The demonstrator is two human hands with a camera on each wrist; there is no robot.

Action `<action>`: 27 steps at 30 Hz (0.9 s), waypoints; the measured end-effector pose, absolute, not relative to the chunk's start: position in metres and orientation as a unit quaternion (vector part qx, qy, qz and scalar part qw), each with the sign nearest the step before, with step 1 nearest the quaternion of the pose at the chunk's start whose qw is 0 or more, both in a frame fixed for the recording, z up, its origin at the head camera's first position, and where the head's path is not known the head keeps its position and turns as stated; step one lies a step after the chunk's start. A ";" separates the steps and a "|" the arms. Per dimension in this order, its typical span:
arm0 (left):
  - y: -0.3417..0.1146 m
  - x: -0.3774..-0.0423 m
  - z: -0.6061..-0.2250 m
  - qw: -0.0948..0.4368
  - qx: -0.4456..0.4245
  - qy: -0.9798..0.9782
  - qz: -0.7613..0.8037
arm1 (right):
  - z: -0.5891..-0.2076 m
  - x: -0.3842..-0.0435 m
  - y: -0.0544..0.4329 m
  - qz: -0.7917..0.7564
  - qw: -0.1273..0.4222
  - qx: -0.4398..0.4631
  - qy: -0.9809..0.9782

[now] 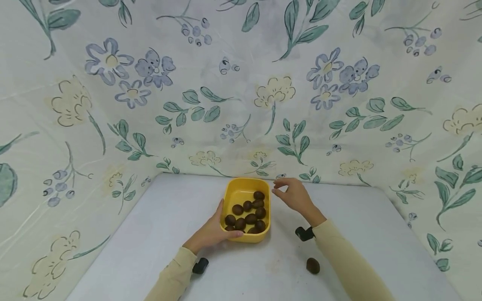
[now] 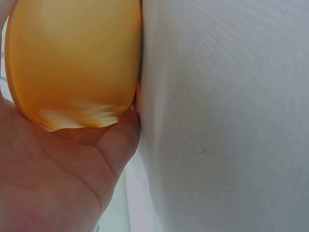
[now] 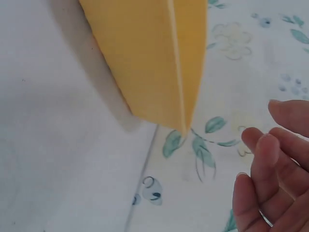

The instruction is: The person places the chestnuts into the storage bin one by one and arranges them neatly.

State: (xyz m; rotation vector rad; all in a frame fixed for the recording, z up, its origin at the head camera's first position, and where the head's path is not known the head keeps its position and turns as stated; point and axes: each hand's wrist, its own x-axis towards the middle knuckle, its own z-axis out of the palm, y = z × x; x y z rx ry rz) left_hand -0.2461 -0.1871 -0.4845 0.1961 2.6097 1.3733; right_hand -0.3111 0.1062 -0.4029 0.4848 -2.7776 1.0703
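A yellow rectangular tub point(image 1: 245, 238) holds several dark brown, egg-shaped pieces point(image 1: 250, 218), mostly toward its near and right sides. My left hand point(image 1: 212, 229) grips the tub at its near left corner, thumb over the near rim and fingers along the left wall. In the left wrist view, the palm and fingers bend round the tub's glossy outer wall point(image 2: 77, 58). Just right of the tub's far end, my right hand point(image 1: 295, 195) is held up with loosely bent fingers and nothing in them. The right wrist view has those fingers point(image 3: 265, 154) apart from the tub's wall point(image 3: 140, 63).
One more brown egg-shaped piece point(image 1: 313, 266) lies on the white table point(image 1: 278, 276), near the right forearm. A flower-patterned cloth point(image 1: 241, 104) rises behind the table and along its sides. A black device point(image 1: 201, 266) is at the left wrist, another point(image 1: 304, 233) at the right.
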 end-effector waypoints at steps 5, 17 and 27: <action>-0.186 -0.245 -0.485 0.092 0.070 0.880 0.461 | -0.398 -0.289 0.131 0.376 0.070 0.166 -0.909; -0.187 -0.245 -0.484 0.089 0.069 0.884 0.453 | -0.415 -0.244 0.186 0.375 0.091 0.156 -0.909; -0.187 -0.243 -0.482 0.093 0.068 0.878 0.464 | -0.439 -0.205 0.217 0.386 0.069 0.120 -0.912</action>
